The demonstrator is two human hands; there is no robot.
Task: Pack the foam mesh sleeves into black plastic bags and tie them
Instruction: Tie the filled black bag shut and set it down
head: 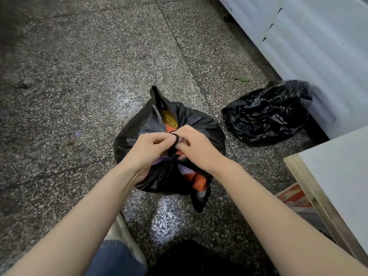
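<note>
Terrazzo floor (pixel 75 80): speckled grey, bearing everything in view
Left hand (pixel 148 151): fingers curled, thumb and forefinger pinching the twisted strand from the left
Black plastic bag (pixel 131 134): stands on the floor at centre, full and rounded, directly beneath both hands
Twisted strand (pixel 173 150): bag film gathered into a cord between the two hands; a thin loop lies over a right fingertip; knot judged not yet drawn tight
Foam mesh sleeves (pixel 169 118): inside the bag; yellow mesh shows at a gap on the far side, orange and purple at a gap on the near right
Right hand (pixel 197 147): fingers curled round the strand, touching the left hand
Second bag (pixel 268 114): black, crumpled, well apart to the right, against a white corrugated sheet (pixel 318 46)
Risk: the slick cord may slip from the pinch and the loop unwind; a hard pull could tear the thin film; the two gaps could let light sleeves spill if only the centre is tied
</note>
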